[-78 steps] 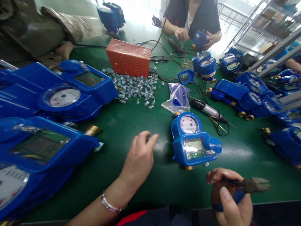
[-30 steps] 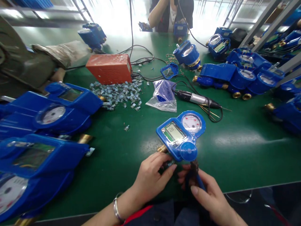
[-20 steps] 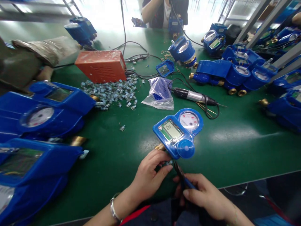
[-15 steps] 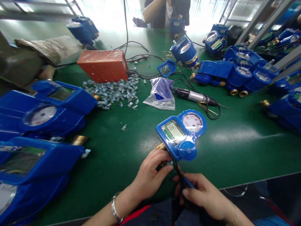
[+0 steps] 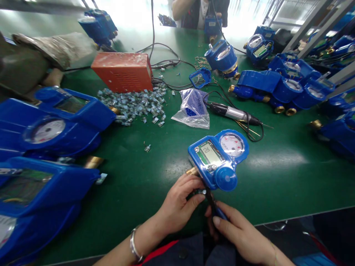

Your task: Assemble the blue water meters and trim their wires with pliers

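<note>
A blue water meter lies in front of me, with a digital display reading 20 and a round dial facing up. My left hand is closed at its near left side, below the brass fitting. Between the thumb and fingers shows the end of a small clear seal, mostly hidden. My right hand is wrapped round blue-handled pliers. Their dark jaws point up at the meter's near edge, close beside the seal; whether they grip anything is hidden.
Large blue meters crowd the left; more meters stand at the right. An orange box sits behind a heap of small seals. A bag of blue pieces and an electric screwdriver lie ahead. Another person is opposite.
The view has shifted slightly, so the meter appears a little farther right. Both hands keep their grips near the meter's edge, and the end of the seal shows more clearly.
</note>
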Demonstrator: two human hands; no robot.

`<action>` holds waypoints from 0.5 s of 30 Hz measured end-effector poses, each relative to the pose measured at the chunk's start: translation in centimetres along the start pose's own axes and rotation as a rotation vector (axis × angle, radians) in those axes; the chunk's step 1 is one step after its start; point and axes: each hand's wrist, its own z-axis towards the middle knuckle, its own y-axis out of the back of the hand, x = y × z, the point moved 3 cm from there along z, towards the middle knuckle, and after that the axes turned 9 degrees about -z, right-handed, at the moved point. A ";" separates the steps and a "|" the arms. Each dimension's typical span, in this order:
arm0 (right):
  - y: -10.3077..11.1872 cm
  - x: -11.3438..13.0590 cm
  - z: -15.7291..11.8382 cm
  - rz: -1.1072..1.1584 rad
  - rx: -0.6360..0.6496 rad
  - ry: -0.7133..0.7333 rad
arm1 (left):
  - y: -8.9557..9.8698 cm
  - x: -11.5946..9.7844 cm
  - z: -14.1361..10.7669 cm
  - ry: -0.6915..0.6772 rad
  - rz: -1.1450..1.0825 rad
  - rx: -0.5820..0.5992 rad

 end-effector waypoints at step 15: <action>-0.6 -0.5 0.6 -0.231 -0.135 -0.028 | 0.0 0.2 -0.1 -0.020 0.023 0.023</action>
